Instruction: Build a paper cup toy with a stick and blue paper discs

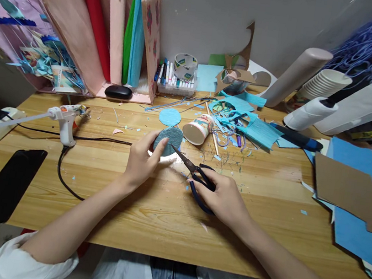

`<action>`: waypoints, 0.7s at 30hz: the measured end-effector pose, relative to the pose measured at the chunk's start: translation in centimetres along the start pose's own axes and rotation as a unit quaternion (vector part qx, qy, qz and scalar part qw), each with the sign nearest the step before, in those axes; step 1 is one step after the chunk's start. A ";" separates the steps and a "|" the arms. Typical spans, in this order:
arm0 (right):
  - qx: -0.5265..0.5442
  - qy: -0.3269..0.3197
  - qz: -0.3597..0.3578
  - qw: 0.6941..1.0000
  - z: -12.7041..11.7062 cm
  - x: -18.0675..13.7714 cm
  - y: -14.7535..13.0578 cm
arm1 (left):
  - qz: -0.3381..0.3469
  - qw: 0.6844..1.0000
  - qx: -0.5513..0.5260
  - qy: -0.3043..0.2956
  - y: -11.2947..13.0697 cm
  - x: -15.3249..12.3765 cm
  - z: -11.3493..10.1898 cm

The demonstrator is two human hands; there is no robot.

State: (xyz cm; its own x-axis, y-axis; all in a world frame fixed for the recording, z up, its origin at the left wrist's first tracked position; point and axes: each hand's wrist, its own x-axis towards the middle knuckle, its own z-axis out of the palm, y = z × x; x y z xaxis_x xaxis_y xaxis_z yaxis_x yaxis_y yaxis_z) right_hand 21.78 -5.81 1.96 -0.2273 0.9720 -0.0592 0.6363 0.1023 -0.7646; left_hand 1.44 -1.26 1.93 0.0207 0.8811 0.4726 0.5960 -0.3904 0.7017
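Between the thumb and fingers of my left hand (144, 156) is a round blue paper disc (168, 140), held up above the table. My right hand (224, 196) grips dark-handled scissors (187, 163), whose blades point up and left. Their tips meet the disc's lower right part; whether they cut into it I cannot tell. Just behind lies a lighter blue paper circle (169, 117) flat on the wood. A patterned paper cup (198, 129) rests on its side to the right of the disc, its mouth facing me.
Blue paper scraps (244, 115) and a wooden stick (216, 137) lie beyond the cup. On the left stand a white glue gun (66, 122) with its cord and a black phone (6, 186). Cardboard (348, 190) covers blue sheets at right. Rolled paper (94, 25) leans at the back.
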 end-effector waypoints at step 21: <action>-0.163 0.071 -0.117 0.977 2.1 -1.5 -0.1 | 0.109 0.989 0.086 0.052 0.2 -1.2 1.1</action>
State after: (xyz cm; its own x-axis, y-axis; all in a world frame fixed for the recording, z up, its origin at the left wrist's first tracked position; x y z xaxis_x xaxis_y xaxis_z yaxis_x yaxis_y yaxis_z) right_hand 20.52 -7.77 0.82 -0.3047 0.9312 0.2001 0.7860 0.3645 -0.4994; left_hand 2.39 -2.10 0.95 0.0866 0.7448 0.6616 0.7150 -0.5089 0.4794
